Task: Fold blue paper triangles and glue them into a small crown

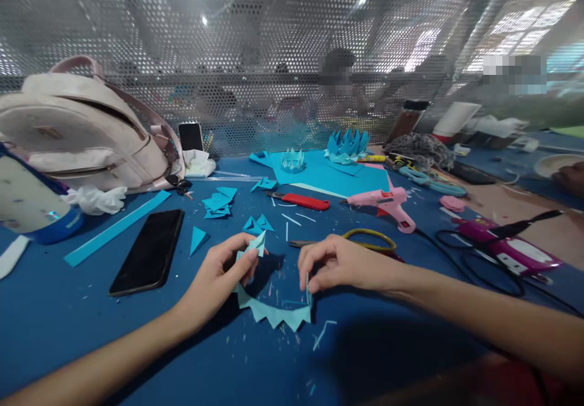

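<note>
A curved chain of pale-blue folded paper points (274,316) hangs between my hands, just over the blue tabletop. My left hand (230,266) pinches its left end between thumb and fingers, where a folded piece juts up. The fingers of my right hand (326,263) close on the chain's other end, partly hidden behind the fingertips. Behind the left hand lie small blue folded triangles (258,223) and a stack of blue paper pieces (219,202). Scissors with a yellow handle (371,234) rest just beyond the right hand.
A black phone (146,252) and a blue paper strip (117,228) lie left. Farther back are a red cutter (305,201), a pink glue gun (381,202) with its cable, and paper crowns (347,146). A backpack (82,132) stands back left; a purple device (511,246) lies right.
</note>
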{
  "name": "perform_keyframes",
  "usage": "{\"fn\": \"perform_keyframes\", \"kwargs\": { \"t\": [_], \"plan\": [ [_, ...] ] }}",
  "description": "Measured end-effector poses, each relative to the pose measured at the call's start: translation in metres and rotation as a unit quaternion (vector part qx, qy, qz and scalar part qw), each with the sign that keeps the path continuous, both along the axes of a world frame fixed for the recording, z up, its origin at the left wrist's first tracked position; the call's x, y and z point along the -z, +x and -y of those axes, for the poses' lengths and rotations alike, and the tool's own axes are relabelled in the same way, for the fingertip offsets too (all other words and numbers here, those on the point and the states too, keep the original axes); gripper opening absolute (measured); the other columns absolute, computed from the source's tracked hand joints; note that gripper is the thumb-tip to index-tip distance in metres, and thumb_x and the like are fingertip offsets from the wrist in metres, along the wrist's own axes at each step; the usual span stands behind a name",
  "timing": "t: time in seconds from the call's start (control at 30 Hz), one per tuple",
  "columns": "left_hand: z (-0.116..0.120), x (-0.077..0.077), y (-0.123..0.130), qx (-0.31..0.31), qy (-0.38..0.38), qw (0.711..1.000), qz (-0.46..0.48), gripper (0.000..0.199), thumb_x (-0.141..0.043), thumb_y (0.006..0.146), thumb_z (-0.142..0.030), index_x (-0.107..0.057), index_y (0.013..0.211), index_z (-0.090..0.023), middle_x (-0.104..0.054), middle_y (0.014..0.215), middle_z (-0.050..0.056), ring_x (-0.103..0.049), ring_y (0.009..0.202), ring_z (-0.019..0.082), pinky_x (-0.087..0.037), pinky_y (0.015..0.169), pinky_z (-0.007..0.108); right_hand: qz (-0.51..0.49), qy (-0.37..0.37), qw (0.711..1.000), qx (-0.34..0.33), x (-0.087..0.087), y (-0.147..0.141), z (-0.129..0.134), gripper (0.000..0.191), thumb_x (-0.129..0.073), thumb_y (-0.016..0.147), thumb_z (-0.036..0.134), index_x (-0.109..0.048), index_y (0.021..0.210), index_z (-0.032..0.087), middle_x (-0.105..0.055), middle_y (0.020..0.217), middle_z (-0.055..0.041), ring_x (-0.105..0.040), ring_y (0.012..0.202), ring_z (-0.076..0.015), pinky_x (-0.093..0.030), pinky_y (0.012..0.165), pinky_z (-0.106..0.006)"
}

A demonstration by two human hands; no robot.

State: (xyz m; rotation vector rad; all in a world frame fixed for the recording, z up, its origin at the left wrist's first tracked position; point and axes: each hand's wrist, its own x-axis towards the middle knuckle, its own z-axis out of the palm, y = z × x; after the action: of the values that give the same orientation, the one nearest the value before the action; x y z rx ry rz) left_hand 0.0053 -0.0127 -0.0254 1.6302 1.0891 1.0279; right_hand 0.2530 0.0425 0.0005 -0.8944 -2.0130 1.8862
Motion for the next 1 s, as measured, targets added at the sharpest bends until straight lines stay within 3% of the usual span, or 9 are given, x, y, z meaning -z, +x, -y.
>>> {"fn": "perform_keyframes", "kwargs": {
  "t": [0.17, 0.27, 0.37, 0.5, 0.7, 0.9, 1.0],
  "plan": [
    [-0.002, -0.004, -0.006, 0.008, -0.019, 1.0, 0.01, 0.027, -0.052, 0.098, -0.042, -0.059, 0.089, -0.018, -0.053, 0.063, -0.005, -0.048, 0.057, 0.01, -0.037, 0.056, 0.021, -0.033, -0.056, 0.998, -0.017, 0.0, -0.012, 0.001, 0.026, -0.074, 0.083, 0.04, -0.07, 0.084, 0.014, -0.074, 0.087, -0.0067, -0.063, 0.074, -0.0131, -0.041, 0.06, -0.022],
    [-0.003, -0.006, -0.007, 0.022, -0.041, 0.999, 0.021, 0.028, -0.053, 0.097, -0.043, -0.058, 0.086, -0.018, -0.057, 0.062, -0.004, -0.048, 0.053, 0.01, -0.038, 0.054, 0.021, -0.045, -0.091, 0.995, 0.002, -0.004, -0.016, 0.003, 0.03, -0.073, 0.084, 0.041, -0.065, 0.092, 0.014, -0.07, 0.074, -0.0026, -0.061, 0.066, -0.0113, -0.04, 0.061, -0.022],
    [-0.004, -0.008, -0.005, 0.029, -0.062, 0.997, 0.033, 0.029, -0.052, 0.096, -0.046, -0.056, 0.086, -0.019, -0.056, 0.059, -0.004, -0.042, 0.047, 0.008, -0.033, 0.047, 0.02, -0.047, -0.09, 0.994, 0.031, -0.006, -0.017, 0.002, 0.034, -0.074, 0.084, 0.041, -0.055, 0.1, 0.017, -0.068, 0.072, 0.0011, -0.05, 0.057, -0.007, -0.03, 0.053, -0.02],
    [-0.005, -0.01, -0.004, 0.033, -0.073, 0.996, 0.043, 0.033, -0.05, 0.096, -0.05, -0.057, 0.09, -0.018, -0.05, 0.057, -0.005, -0.034, 0.047, 0.008, -0.026, 0.046, 0.019, -0.073, -0.087, 0.991, 0.067, -0.005, -0.017, 0.001, 0.04, -0.079, 0.079, 0.042, -0.046, 0.085, 0.019, -0.068, 0.071, 0.0007, -0.053, 0.061, -0.0087, -0.03, 0.054, -0.02],
    [-0.004, -0.008, -0.004, 0.028, -0.096, 0.99, 0.096, 0.039, -0.04, 0.102, -0.049, -0.06, 0.092, -0.017, -0.051, 0.068, -0.002, -0.038, 0.059, 0.011, -0.029, 0.054, 0.022, -0.096, -0.037, 0.985, 0.138, -0.006, -0.017, 0.001, 0.037, -0.08, 0.076, 0.044, -0.055, 0.079, 0.017, -0.066, 0.065, 0.0007, -0.055, 0.059, -0.0097, -0.03, 0.053, -0.021],
    [-0.004, -0.007, -0.001, 0.022, -0.107, 0.987, 0.115, 0.037, -0.039, 0.102, -0.047, -0.054, 0.085, -0.018, -0.048, 0.068, -0.002, -0.034, 0.059, 0.012, -0.029, 0.055, 0.024, -0.073, -0.042, 0.992, 0.096, -0.014, -0.014, 0.008, 0.026, -0.078, 0.08, 0.036, -0.066, 0.092, 0.016, -0.071, 0.072, -0.0014, -0.064, 0.069, -0.0123, -0.038, 0.06, -0.022],
    [-0.004, -0.008, -0.002, 0.022, -0.103, 0.989, 0.108, 0.037, -0.037, 0.103, -0.047, -0.051, 0.082, -0.019, -0.046, 0.067, -0.002, -0.032, 0.059, 0.012, -0.028, 0.056, 0.024, -0.085, -0.043, 0.992, 0.085, -0.02, -0.013, 0.009, 0.026, -0.078, 0.079, 0.029, -0.068, 0.098, 0.017, -0.072, 0.081, -0.0015, -0.068, 0.07, -0.0125, -0.038, 0.056, -0.022]
  ]
}}
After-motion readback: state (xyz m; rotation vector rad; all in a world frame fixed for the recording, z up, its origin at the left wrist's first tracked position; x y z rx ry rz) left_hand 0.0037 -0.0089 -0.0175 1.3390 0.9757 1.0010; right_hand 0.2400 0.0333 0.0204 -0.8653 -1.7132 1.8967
